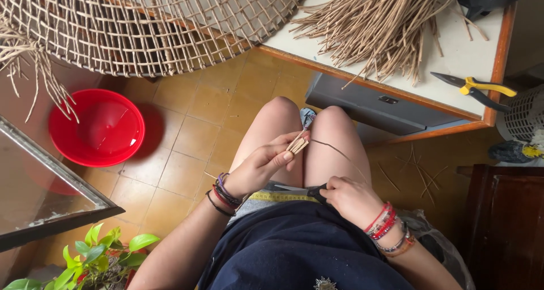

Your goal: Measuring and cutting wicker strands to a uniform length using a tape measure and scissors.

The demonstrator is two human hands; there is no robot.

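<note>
The left hand [262, 166] is raised above the person's bare knees and pinches a short bundle of cut reed pieces [297, 145] between thumb and fingertips; the bundle projects up and to the right from the fingertips, its cut ends clear of the hand. A single thin reed strand [340, 152] runs from the bundle down and to the right, toward the right hand [350, 197]. The right hand rests on the lap, lower than the left, its fingers closed around a dark tool [316, 192] whose exact type cannot be determined; a pale blade-like part extends from it to the left. A yellow measuring tape [280, 196] lies across the lap just beside that tool, between the two wrists. Both wrists carry several bracelets. Beyond the knees stands a white table with a wooden edge [481, 117]. On the table lies a loose heap of long reed strands [379, 24], and near its right edge a pair of yellow-handled pliers [476, 89]. A large round open-weave wicker panel [147, 24] overhangs the left end of the table. On the tiled floor left of the knees, well apart from both hands, sits a red plastic basin [96, 128]. A green potted plant [105, 256] stands nearer than the basin, beside the left forearm. Nothing lies between the two hands except the strand.
</note>
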